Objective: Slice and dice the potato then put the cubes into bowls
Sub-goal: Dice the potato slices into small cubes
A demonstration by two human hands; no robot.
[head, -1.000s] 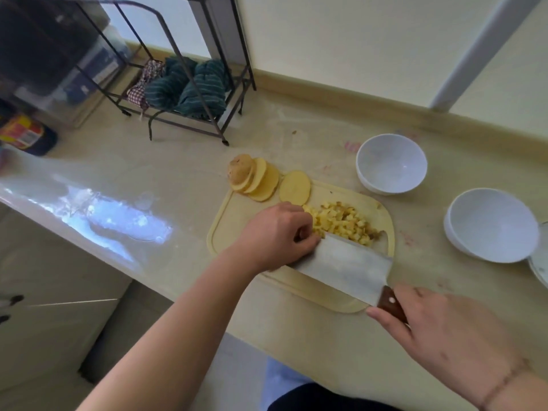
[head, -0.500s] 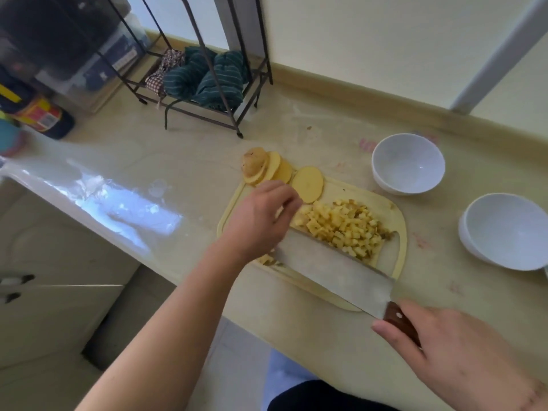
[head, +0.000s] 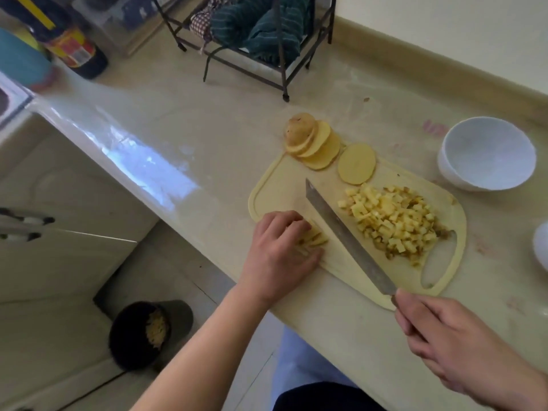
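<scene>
1. Pale potato strips (head: 314,237) are pinned under the curled left hand (head: 281,250).
2. Cleaver (head: 347,235) handle is gripped by the right hand (head: 450,336), blade just beside the left fingertips.
3. Risk: fingertips nicked if strips slip.

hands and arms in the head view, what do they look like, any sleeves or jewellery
Both forearms are bare in the head view, with no sleeves in sight. The left hand shows no ring, watch or glove, and neither does the right hand. The right wrist sits at the frame edge, so a bracelet there cannot be told. Fingernails look short and unpainted where visible.
</scene>
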